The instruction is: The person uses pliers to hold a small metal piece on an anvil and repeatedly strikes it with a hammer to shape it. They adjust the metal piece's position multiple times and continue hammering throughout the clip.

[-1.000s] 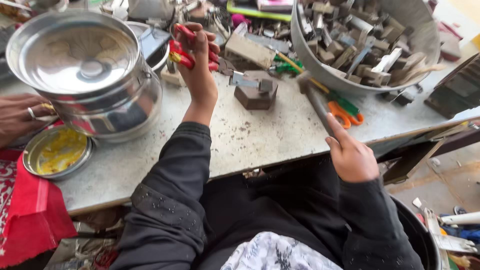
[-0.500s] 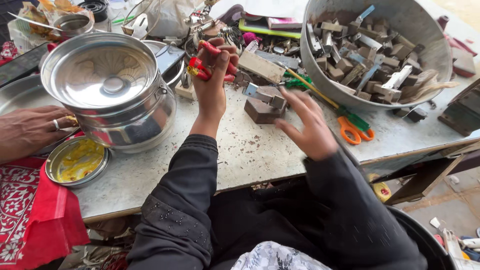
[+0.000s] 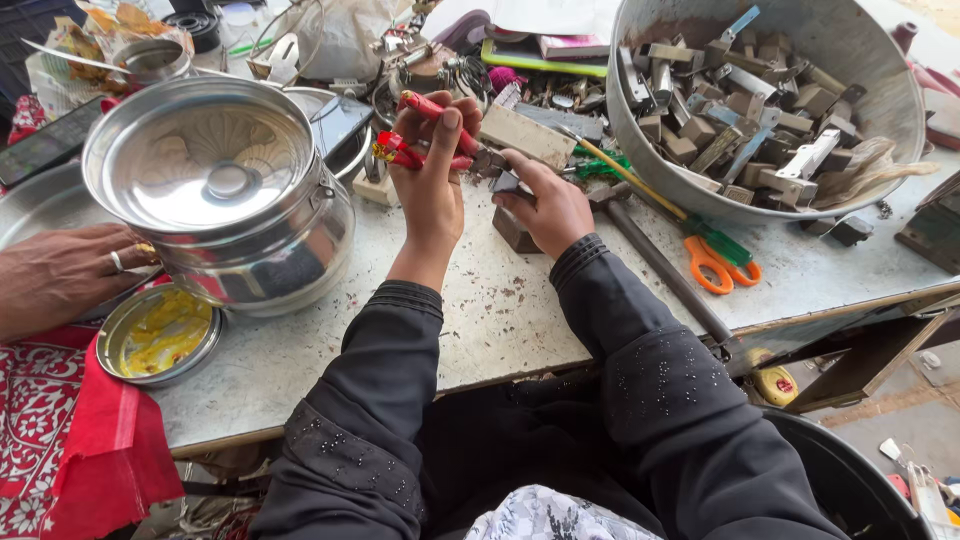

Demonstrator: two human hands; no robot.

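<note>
Bench: I am looking down on a speckled worktop [image 3: 520,310], cluttered.
Pliers: red-handled pliers [image 3: 425,130] are sitting above the worktop, beside a steel pot [image 3: 220,200].
Left hand: my left hand [image 3: 432,175] is clenching the pliers.
Right hand: my right hand [image 3: 548,205] is pinching a small metal piece [image 3: 507,182] at the pliers' tip.
Right side: a big basin [image 3: 860,60] of metal parts.

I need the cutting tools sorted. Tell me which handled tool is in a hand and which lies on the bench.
The red-handled pliers are gripped in the left hand. The orange-handled scissors lie untouched on the bench, below the big metal bowl.

The left hand [image 3: 432,185] is raised with fingers closed in a grip; the right hand [image 3: 548,205] is lowered, fingers curled.
</note>
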